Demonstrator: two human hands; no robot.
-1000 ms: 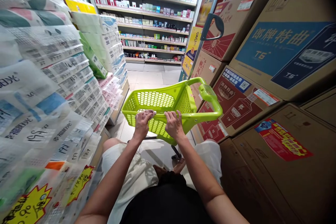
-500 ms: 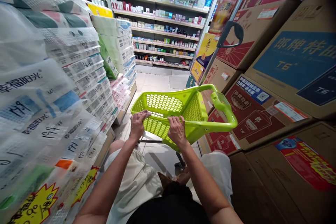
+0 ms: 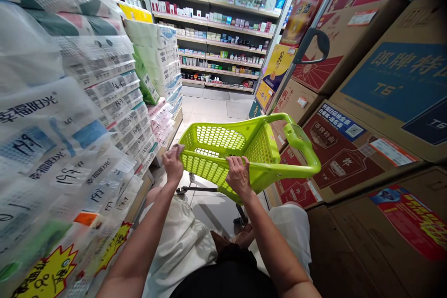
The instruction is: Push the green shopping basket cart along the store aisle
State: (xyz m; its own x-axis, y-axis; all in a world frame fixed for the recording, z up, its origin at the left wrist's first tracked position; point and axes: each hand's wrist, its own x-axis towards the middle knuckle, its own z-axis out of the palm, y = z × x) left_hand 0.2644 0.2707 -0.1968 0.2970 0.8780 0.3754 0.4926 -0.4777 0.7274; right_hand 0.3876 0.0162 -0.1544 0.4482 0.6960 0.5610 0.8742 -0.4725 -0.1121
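A lime-green plastic shopping cart [image 3: 204, 170] stands crosswise before me, its handle end to the right and its basket tapering to the left. Nothing shows inside the part of the basket I can see. My left hand [image 3: 172, 164] is closed at the narrow left end, its fingers curled on the corner of the rim. My right hand [image 3: 239, 175] grips the near rim around its middle, fingers hooked over the edge. Beneath the basket, a wheel [image 3: 182, 190] and dark frame bar show.
Plastic-wrapped tissue packs [image 3: 115, 88] are stacked close on the left. Cardboard cartons [image 3: 384, 79] rise close on the right, with a dark handle [image 3: 312, 46] on a metal pole before them. Shelves of small goods [image 3: 223, 23] stand across the tiled aisle [image 3: 209, 104].
My left hand has slid left along the rim to the basket's end corner. The cart appears slightly further right, and my right hand stays on the near rim.
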